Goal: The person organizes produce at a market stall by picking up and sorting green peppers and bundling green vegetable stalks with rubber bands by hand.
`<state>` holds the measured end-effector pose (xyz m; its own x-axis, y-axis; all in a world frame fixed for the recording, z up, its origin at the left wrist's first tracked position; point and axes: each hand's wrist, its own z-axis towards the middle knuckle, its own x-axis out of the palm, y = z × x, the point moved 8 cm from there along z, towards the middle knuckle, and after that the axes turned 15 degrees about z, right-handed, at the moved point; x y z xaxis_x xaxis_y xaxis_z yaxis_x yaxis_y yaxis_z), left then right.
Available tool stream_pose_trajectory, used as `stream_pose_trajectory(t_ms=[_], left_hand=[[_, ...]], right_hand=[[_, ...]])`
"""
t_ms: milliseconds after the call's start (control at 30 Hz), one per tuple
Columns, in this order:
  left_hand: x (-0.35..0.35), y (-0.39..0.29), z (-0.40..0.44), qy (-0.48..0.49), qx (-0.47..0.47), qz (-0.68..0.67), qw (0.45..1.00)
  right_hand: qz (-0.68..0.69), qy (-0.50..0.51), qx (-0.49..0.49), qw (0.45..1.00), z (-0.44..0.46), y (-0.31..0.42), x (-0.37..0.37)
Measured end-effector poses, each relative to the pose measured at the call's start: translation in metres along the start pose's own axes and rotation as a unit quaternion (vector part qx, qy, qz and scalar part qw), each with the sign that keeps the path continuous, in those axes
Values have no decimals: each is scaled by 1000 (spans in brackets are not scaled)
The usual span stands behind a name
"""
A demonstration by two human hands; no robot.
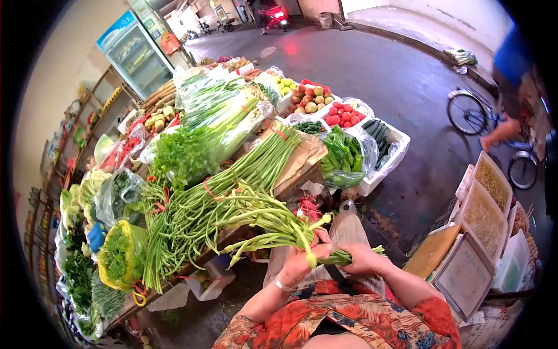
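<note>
My left hand (302,260) is wrapped round a bunch of long green stalks (270,218), whose curled tips fan out to the left over the stall edge. My right hand (361,258) grips the same bunch near its cut ends, to the right of my left hand. Red ties (309,206) show just above my left hand. Behind the bunch lies a large pile of long green beans (200,203) with red bands. Brown cardboard (305,157) lies beside the pile.
Leafy greens (180,151) cover the stall. White foam boxes (401,148) hold cucumbers, tomatoes and fruit. At right are trays of sprouts (482,218) and a flat scale-like plate (465,270). A person in blue (514,58) is by a bicycle (468,110). A glass-door fridge (139,58) stands behind.
</note>
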<state>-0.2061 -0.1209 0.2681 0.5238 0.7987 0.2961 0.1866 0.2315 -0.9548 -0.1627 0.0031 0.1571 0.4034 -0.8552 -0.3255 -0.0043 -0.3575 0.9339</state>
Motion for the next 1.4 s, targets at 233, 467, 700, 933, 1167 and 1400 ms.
stream_pose_trajectory(t_ms=[233, 467, 700, 933, 1167, 1400], left_hand=[[5, 7, -5, 10, 0, -4, 1000], [-5, 12, -15, -51, 11, 49, 997], [-4, 8, -21, -49, -30, 39, 998], [-3, 10, -22, -42, -67, 63, 995], [-7, 13, -24, -47, -71, 80, 993], [-9, 12, -26, -69, -47, 62, 995]], right_hand=[[-60, -19, 41, 997, -8, 9, 1], [-115, -34, -45, 992, -33, 44, -18], [-90, 368, 233, 896, -172, -32, -3], [117, 364, 384, 840, -232, -27, 14], [156, 336, 417, 830, -244, -21, 17], [174, 324, 427, 826, -249, -13, 20]])
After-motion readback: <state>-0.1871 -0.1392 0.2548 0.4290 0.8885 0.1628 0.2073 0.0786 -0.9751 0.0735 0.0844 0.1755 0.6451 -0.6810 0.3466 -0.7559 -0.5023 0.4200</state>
